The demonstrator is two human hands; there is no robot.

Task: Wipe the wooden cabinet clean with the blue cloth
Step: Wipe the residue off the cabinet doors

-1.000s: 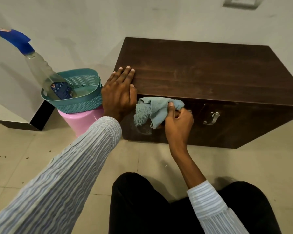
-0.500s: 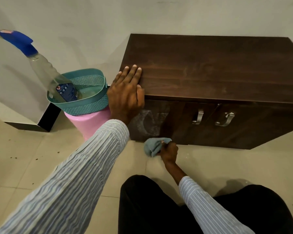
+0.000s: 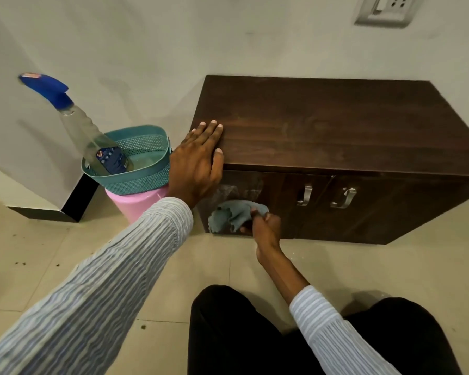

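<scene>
A low dark wooden cabinet [image 3: 322,125] stands against the wall, with two metal handles on its front doors. My left hand [image 3: 197,161] lies flat with straight fingers on the cabinet's top left corner. My right hand [image 3: 263,226] grips a bunched blue cloth [image 3: 232,215] and holds it against the lower left part of the front door. A whitish smear shows on the door just above the cloth.
A teal perforated basket [image 3: 146,171] sits on a pink stool [image 3: 133,201] left of the cabinet, with a spray bottle [image 3: 87,133] leaning in it. A wall socket [image 3: 385,9] is up right. My dark trousered knees [image 3: 255,334] are on the tiled floor.
My right hand swept the cloth down the door from its top to the floor edge, then came back up a little. My left hand stayed on the cabinet top.
</scene>
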